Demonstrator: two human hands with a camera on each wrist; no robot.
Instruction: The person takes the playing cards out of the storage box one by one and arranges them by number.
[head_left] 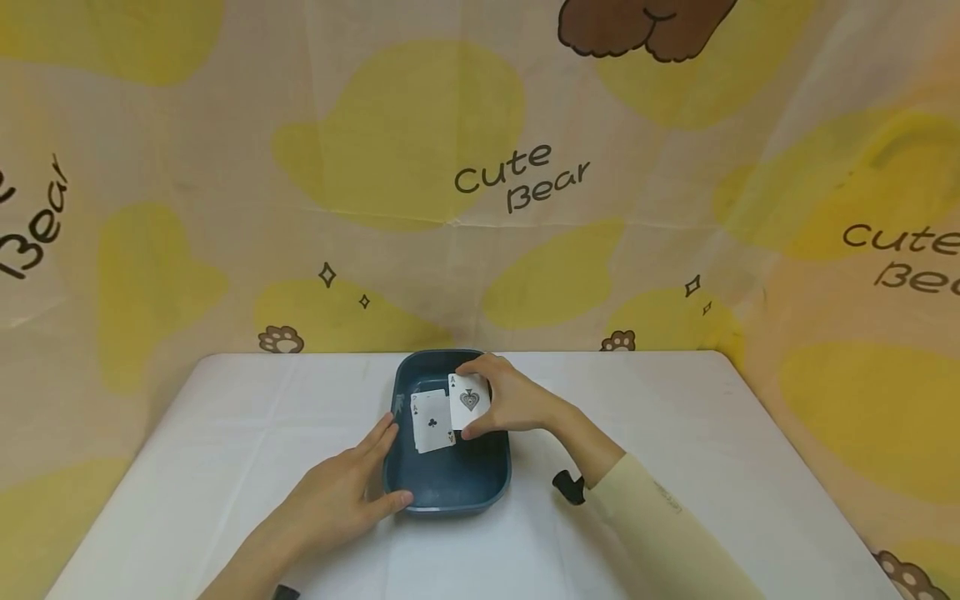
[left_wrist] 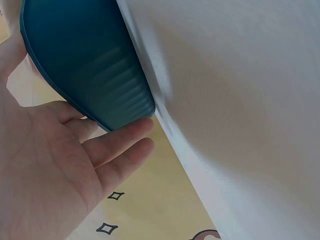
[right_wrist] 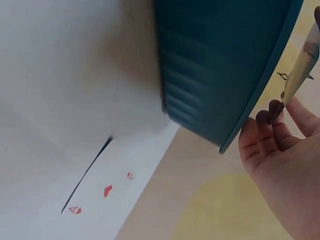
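Cartoon bear fabric (head_left: pixel 480 183), beige with yellow patches, hangs behind a white table (head_left: pixel 675 433), and that's my whole stage from the head view. Dead centre on the table sits a dark blue tray (head_left: pixel 450 487), long side running away from me. Inside it, lying flat toward the tray's 10 o'clock corner, I've got the ace of clubs (head_left: pixel 432 422), face up and slightly skewed.

Right hand (head_left: pixel 502 398) comes in from 4 o'clock, reaching over the tray's far right rim. It pinches the ace of spades (head_left: pixel 468 400) between thumb at the lower edge and fingers along the top, face toward me, just right of the clubs card and overlapping its edge from where I look. I can't tell whether the two cards touch. From the right wrist view, I see that card (right_wrist: pixel 302 62) edge-on above the tray rim, fingertips curled behind it.

Left hand (head_left: pixel 337 492) lies at the tray's 8 o'clock, fingers straight, spread along the left wall, thumb at the near corner. Left wrist view confirms it: flat palm (left_wrist: pixel 45 160), fingertips resting against the ribbed outer wall of the tray (left_wrist: pixel 85 60), gripping nothing.
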